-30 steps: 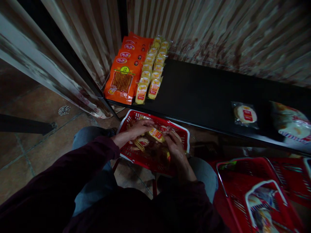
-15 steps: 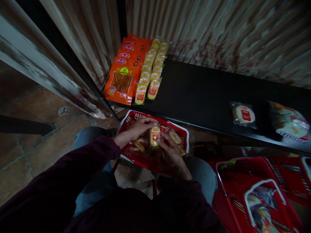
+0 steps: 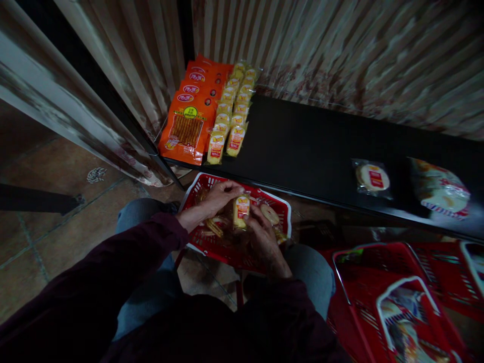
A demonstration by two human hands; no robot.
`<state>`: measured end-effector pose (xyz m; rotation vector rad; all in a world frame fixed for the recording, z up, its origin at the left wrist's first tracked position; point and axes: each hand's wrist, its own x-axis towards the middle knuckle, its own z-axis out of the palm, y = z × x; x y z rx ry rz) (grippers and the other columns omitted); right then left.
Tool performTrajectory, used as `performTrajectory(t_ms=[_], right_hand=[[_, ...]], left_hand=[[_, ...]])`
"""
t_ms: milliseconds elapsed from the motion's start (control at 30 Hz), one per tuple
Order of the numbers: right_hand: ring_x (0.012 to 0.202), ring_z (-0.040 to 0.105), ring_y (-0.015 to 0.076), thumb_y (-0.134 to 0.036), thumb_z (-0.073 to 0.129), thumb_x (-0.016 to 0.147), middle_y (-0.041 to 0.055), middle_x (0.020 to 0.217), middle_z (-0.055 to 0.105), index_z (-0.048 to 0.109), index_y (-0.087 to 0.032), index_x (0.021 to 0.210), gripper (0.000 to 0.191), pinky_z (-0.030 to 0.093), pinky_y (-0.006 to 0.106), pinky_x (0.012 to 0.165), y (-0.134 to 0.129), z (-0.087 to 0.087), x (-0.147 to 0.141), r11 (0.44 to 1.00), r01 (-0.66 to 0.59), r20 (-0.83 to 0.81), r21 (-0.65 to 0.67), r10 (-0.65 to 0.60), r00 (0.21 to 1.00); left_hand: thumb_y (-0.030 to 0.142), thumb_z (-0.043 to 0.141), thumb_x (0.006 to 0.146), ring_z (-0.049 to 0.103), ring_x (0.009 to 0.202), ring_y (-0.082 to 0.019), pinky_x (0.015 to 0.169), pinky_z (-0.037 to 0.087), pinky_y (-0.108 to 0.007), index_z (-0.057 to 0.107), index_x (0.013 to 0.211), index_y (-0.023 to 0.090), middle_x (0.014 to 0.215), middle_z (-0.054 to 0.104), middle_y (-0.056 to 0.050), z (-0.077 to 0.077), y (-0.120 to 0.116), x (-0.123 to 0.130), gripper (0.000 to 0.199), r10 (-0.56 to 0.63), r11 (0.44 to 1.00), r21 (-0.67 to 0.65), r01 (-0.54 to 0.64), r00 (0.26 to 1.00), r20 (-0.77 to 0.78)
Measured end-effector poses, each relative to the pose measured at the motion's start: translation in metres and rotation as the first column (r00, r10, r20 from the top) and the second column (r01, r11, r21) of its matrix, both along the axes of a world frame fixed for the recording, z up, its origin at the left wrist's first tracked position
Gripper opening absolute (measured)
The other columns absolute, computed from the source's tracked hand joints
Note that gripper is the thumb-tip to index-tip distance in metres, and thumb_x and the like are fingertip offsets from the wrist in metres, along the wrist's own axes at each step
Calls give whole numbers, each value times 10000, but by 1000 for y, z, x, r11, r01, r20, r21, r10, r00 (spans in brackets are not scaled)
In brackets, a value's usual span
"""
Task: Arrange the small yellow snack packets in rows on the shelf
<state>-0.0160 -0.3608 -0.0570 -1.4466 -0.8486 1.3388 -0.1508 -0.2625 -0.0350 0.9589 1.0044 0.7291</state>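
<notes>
Gripping a small yellow wrapped snack (image 3: 241,210) between them, the left hand (image 3: 218,200) has its fingertips at the top edge and the right hand (image 3: 261,233) pinches the lower right side. The snack is above the red basket (image 3: 227,252), which holds more packets. Beyond, the black shelf (image 3: 302,146) carries orange bags (image 3: 187,118) beside two rows of yellow packets (image 3: 225,118).

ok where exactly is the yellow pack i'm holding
In the middle of the head view, the yellow pack is over the red basket, between the left hand at its top end and the right hand at its lower right.
</notes>
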Motion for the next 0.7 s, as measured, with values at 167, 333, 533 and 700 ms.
performTrajectory(t_ms=[167, 333, 533, 700], right_hand=[[1013, 635, 258, -402, 662, 729, 66, 1115, 687, 643, -237, 1082, 390, 521, 424, 883, 3, 6, 0, 990, 129, 133, 63, -136, 982], [1000, 626, 230, -396, 636, 764, 63, 1124, 655, 608, -227, 1055, 338, 509, 417, 906, 7, 9, 0, 984, 95, 244, 148, -129, 961], [1047, 599, 220, -348, 624, 789, 90, 1149, 619, 542, -211, 1111, 360, 472, 413, 965, 5, 0, 0, 965, 7, 347, 261, -101, 933], [1009, 595, 224, -306, 619, 790, 84, 1107, 619, 546, -208, 1116, 349, 481, 425, 934, 4, -4, 0, 958, -58, 489, 281, -91, 868]], left_hand=[[271, 564, 824, 561, 731, -102, 706, 437, -217, 597, 851, 165, 800, 623, 10, 0, -3, -6, 115, 133, 970, 229, -76, 961, -243], [208, 475, 848, 556, 678, -99, 673, 436, -217, 532, 824, 186, 793, 606, 14, 10, -21, -9, 66, 139, 955, 296, -28, 922, -361], [232, 559, 822, 545, 787, -122, 752, 445, -249, 496, 890, 190, 878, 578, -4, 13, -38, -4, 102, 20, 936, 336, 103, 939, -344], [234, 594, 805, 524, 753, -115, 743, 438, -256, 482, 888, 193, 861, 551, 10, 4, -39, -4, 146, 20, 962, 266, 66, 951, -309]])
